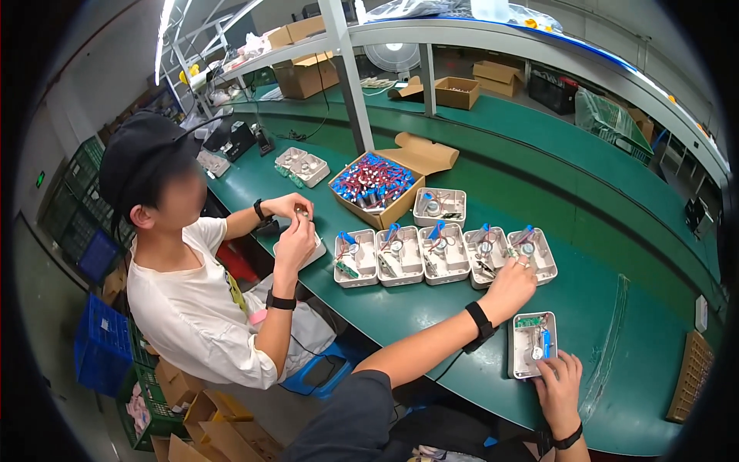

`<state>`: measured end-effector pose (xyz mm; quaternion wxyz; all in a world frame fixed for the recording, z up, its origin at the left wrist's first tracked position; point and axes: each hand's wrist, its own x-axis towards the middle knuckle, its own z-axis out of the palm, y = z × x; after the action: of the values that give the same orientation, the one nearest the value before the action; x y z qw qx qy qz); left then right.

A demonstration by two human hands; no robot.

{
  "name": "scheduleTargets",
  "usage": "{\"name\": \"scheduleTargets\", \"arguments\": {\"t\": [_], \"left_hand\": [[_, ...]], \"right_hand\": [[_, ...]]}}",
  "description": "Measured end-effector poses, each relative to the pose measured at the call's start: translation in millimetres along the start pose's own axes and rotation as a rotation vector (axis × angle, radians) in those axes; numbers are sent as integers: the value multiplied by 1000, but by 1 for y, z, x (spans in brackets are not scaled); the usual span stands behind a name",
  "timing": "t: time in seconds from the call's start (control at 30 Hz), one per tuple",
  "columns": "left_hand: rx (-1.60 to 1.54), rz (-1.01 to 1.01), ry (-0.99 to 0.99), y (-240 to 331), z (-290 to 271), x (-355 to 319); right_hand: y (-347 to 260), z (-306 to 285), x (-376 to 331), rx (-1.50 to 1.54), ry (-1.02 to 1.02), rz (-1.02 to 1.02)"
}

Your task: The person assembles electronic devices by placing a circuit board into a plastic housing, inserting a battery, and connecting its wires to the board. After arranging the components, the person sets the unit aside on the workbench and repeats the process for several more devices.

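A long green table [431,308] curves across the scene, with a co-worker in a white shirt [185,308] seated at its far left, both of that person's hands busy with a small part. Near the middle stands an open cardboard box [377,185] full of blue and red cylindrical cells, a lone white housing [439,206] just to its right, and more cardboard boxes on the far side and on the overhead shelf. Nearer lies a row of five open white housings [443,256] set side by side, each showing a blue cell and thin wires (the small parts inside are too fine to tell). The left hand [509,286], a black band at the wrist, reaches to the right end of that row, its fingers curled over the edge of the last housings; what they pinch cannot be told. Nothing stands between it and the row. Near and to the right, an open white housing [533,344] with a green board, a blue cell and a round metal piece lies alone on the table; the right hand [560,389] touches its near edge, fingers spread along it.
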<state>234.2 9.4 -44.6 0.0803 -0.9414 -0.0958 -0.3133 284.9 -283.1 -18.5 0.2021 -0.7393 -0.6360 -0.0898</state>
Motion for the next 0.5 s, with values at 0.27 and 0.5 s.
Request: {"name": "scheduleTargets", "arguments": {"t": [0.27, 0.5], "left_hand": [[-160, 127, -18, 17, -14, 12], [-468, 82, -169, -10, -31, -34]], "right_hand": [[5, -18, -22, -59, 22, 65], [39, -55, -20, -46, 21, 110]]}}
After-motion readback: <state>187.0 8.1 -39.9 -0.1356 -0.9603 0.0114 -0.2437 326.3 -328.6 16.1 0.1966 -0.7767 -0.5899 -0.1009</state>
